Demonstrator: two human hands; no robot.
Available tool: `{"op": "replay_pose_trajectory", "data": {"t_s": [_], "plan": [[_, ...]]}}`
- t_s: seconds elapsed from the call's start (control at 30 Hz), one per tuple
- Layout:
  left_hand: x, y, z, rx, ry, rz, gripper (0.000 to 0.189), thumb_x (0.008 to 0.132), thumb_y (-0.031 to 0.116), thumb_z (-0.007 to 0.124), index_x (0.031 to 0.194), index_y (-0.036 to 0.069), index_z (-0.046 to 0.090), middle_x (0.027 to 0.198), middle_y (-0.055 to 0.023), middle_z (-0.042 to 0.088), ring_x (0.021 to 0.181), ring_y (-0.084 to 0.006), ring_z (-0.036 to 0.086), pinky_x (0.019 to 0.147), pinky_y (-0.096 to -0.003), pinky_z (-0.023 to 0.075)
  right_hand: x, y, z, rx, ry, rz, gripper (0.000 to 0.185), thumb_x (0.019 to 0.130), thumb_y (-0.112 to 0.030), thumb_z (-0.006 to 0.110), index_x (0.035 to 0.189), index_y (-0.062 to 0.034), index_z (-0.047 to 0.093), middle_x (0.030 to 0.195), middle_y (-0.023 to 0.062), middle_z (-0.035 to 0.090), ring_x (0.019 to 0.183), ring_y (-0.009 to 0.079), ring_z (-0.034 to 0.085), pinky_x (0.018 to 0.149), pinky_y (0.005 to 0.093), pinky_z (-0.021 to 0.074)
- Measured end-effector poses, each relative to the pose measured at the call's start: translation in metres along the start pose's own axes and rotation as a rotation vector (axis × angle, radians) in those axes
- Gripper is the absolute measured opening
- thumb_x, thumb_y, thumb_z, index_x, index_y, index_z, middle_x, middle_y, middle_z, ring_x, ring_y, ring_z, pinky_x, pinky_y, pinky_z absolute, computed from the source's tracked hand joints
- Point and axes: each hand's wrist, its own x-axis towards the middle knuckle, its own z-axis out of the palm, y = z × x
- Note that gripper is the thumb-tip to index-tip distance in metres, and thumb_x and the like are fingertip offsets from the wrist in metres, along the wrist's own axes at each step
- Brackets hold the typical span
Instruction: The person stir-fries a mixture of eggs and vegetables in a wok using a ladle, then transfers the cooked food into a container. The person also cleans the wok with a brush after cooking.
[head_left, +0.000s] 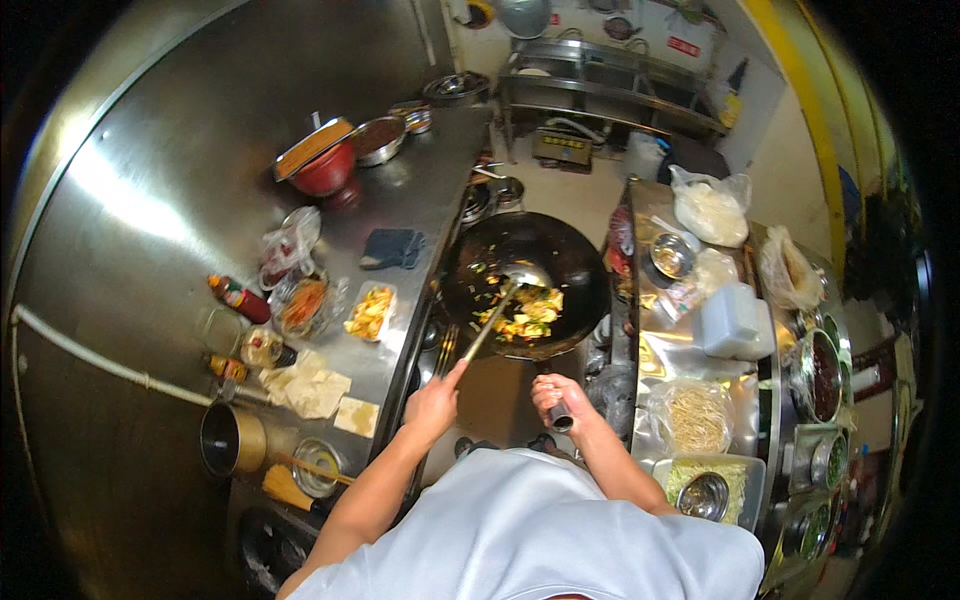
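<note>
My left hand (433, 405) grips the long handle of a metal ladle (491, 328), its bowl down inside a dark wok (472, 247). Chopped food (541, 309), yellow and pale with bits of red and green, lies in the wok beside and under the ladle. My right hand (562, 399) is closed around the wok's tubular handle (560, 417), near its open end. To the wok's left, a white takeaway container (389, 309) on the steel counter holds similar chopped food.
On the left steel counter (420, 176) are a folded dark cloth (392, 248), a red sauce bottle (240, 298) and a red pot (324, 166). The right counter carries stacked plastic containers (731, 321), bagged noodles (690, 418) and a tray of shredded cabbage (675, 469). Sinks (615, 79) stand beyond.
</note>
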Motion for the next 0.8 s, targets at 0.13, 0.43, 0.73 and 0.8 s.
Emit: {"op": "replay_pose_trajectory", "data": {"t_s": [0.13, 0.43, 0.73, 0.8], "plan": [[0.001, -0.009, 0.000, -0.188, -0.032, 0.031, 0.072, 0.097, 0.027, 0.067, 0.162, 0.021, 0.037, 0.111, -0.0262, 0.069, 0.105, -0.0447, 0.066, 0.091, -0.0550, 0.0529, 0.000, -0.001, -0.002, 0.000, -0.084, 0.024, 0.025, 0.104, -0.012, 0.053, 0.080, -0.0105, 0.048, 0.070, -0.0031, 0.049, 0.052, 0.0042, 0.044, 0.050, 0.0220, 0.0437], [0.087, -0.237, 0.026, -1.533, 0.409, -0.852, 0.030, 0.105, 0.017, 0.055, 0.129, 0.000, 0.057, 0.106, -0.0158, 0.067, 0.088, -0.0287, 0.072, 0.071, -0.0443, 0.0652, -0.005, 0.024, 0.005, 0.084, -0.023, -0.046, 0.014, 0.103, -0.013, 0.054, 0.092, -0.0047, 0.057, 0.074, -0.0015, 0.051, 0.053, 0.0049, 0.047, 0.050, 0.0219, 0.0439], [0.198, -0.299, 0.098, -2.000, 0.359, -1.015, 0.025, 0.105, 0.010, 0.051, 0.125, -0.003, 0.056, 0.115, -0.0198, 0.069, 0.107, -0.0375, 0.072, 0.094, -0.0553, 0.0609, 0.012, 0.055, 0.008, 0.099, 0.014, -0.163, 0.013, 0.103, -0.013, 0.054, 0.097, -0.0023, 0.057, 0.074, -0.0009, 0.051, 0.053, 0.0053, 0.049, 0.050, 0.0219, 0.0467], [0.205, -0.283, 0.087, -2.020, 0.279, -0.887, 0.026, 0.104, 0.008, 0.050, 0.127, -0.004, 0.054, 0.124, -0.0205, 0.067, 0.115, -0.0386, 0.069, 0.098, -0.0567, 0.0589, 0.014, 0.057, 0.004, 0.131, -0.027, -0.127, 0.012, 0.102, -0.012, 0.055, 0.091, -0.0065, 0.056, 0.075, -0.0013, 0.051, 0.053, 0.0056, 0.047, 0.051, 0.0221, 0.0451]]}}
